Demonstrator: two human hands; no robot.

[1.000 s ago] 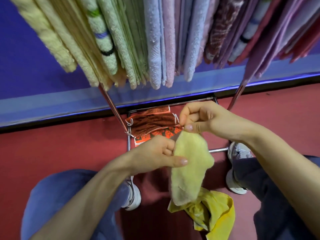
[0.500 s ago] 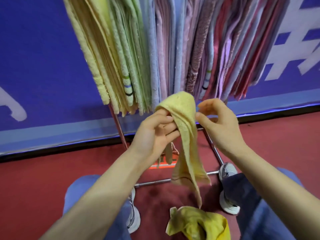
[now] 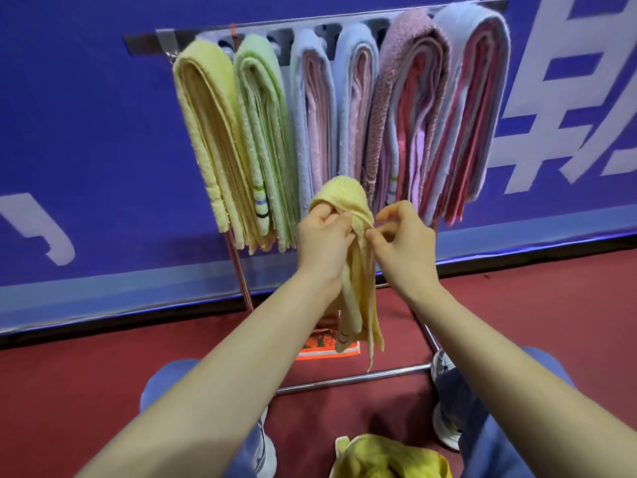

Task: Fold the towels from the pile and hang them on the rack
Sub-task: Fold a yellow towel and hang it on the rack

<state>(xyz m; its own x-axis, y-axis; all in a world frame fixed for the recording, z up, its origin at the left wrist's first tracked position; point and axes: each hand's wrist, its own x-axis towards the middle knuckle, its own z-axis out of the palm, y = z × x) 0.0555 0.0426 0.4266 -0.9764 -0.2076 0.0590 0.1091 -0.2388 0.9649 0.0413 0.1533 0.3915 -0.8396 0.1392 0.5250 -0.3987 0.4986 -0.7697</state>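
A pale yellow towel (image 3: 358,270) hangs folded over the fingers of my left hand (image 3: 322,236), its ends dangling down to about knee height. My left hand grips it near the fold. My right hand (image 3: 400,239) pinches the towel's right edge just below the fold. Both hands are in front of the lower ends of the towels on the metal rack (image 3: 165,41). The rack carries several folded towels: yellow (image 3: 206,132), green (image 3: 265,139), light blue and pink (image 3: 317,125), and red and pink ones (image 3: 465,115).
A crumpled darker yellow towel (image 3: 389,457) lies on the red floor (image 3: 69,391) between my feet. An orange patterned cloth (image 3: 327,346) lies inside the rack's base frame (image 3: 351,376). A blue wall (image 3: 86,132) with white lettering stands behind the rack.
My view has tilted up, so the rack's top bar now shows. Both hands raised the yellow towel from knee level, draped it over my left fingers, and my right hand closed in to pinch it.
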